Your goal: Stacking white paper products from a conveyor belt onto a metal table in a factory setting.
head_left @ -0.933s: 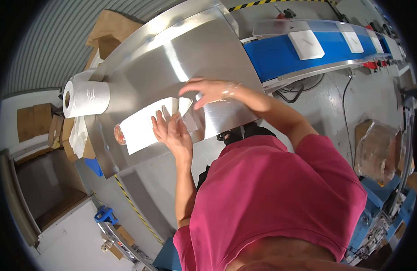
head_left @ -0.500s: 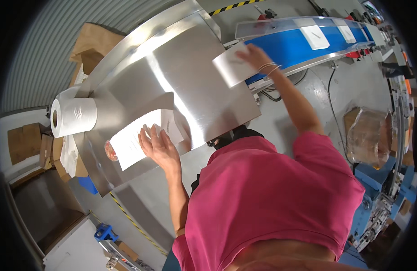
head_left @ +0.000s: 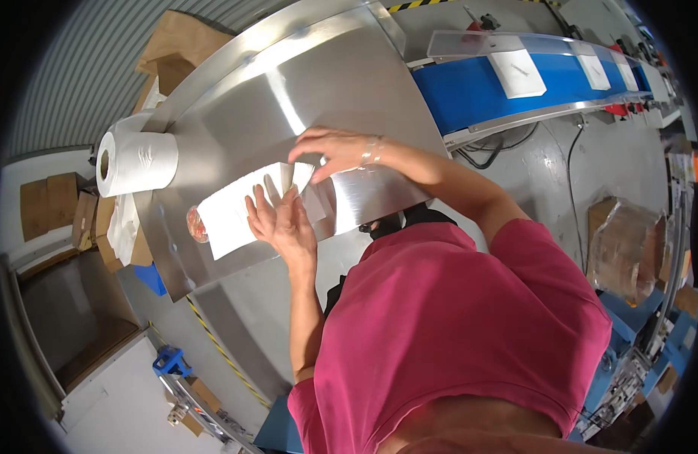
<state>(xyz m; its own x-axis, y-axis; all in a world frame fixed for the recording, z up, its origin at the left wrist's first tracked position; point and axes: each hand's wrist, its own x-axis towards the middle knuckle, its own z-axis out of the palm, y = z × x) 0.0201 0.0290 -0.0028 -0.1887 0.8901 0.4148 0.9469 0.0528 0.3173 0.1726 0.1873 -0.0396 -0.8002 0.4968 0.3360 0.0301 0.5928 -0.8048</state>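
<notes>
A fanned row of flat white packets (head_left: 228, 219) leans along the steel table (head_left: 364, 83). My left hand (head_left: 284, 227) rests on the near side of the row, fingers spread and touching the packets. Over the right end of the row curves my right hand (head_left: 334, 153), its thumb and fingers apart around the end packets. Whether its fingertips touch them is hard to see. A round reddish thing in clear wrap (head_left: 197, 224) sits against the left end of the row.
A blue conveyor belt (head_left: 462, 94) to the right carries a white packet (head_left: 517, 73) and two more farther along, behind a clear guard. At the table's left edge lies a large white roll (head_left: 141, 164). Cardboard boxes (head_left: 50, 206) stand beyond it.
My right hand has let go of a white packet at the belt's start and come back left to the row. The packets on the belt have shifted. My left hand stays on the row.
</notes>
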